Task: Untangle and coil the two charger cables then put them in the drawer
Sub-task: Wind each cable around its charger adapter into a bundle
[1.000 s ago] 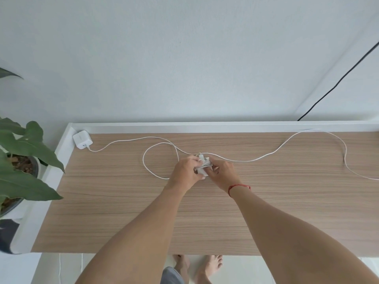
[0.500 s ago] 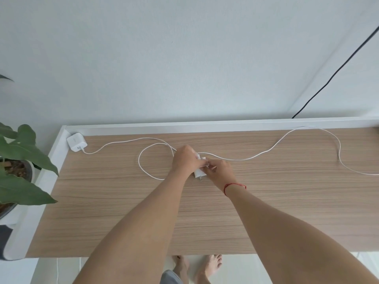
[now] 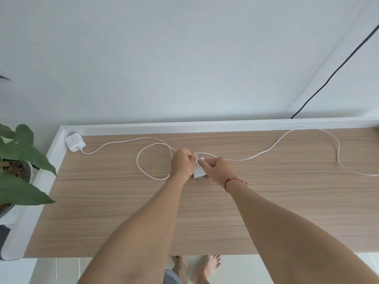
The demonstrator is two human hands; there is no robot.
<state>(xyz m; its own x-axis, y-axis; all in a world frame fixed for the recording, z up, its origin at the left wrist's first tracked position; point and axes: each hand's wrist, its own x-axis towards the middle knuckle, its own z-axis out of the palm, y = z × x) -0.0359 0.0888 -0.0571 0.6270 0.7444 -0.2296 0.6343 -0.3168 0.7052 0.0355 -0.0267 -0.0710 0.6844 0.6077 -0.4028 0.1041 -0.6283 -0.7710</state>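
A wooden desk (image 3: 102, 201) is standing against a pale wall (image 3: 184, 58). At frame centre, the left hand (image 3: 182, 166) and right hand (image 3: 218, 170) are both pinching the white adapter (image 3: 198, 172) between curled fingers, its prongs pointing down-frame. One cable (image 3: 242, 160) is trailing rightward.

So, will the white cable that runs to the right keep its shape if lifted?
Probably not: the white cable lies in loose, wandering curves on the table, so it looks floppy and would sag. Being thin, it is likely light, and may slide over the smooth wood.
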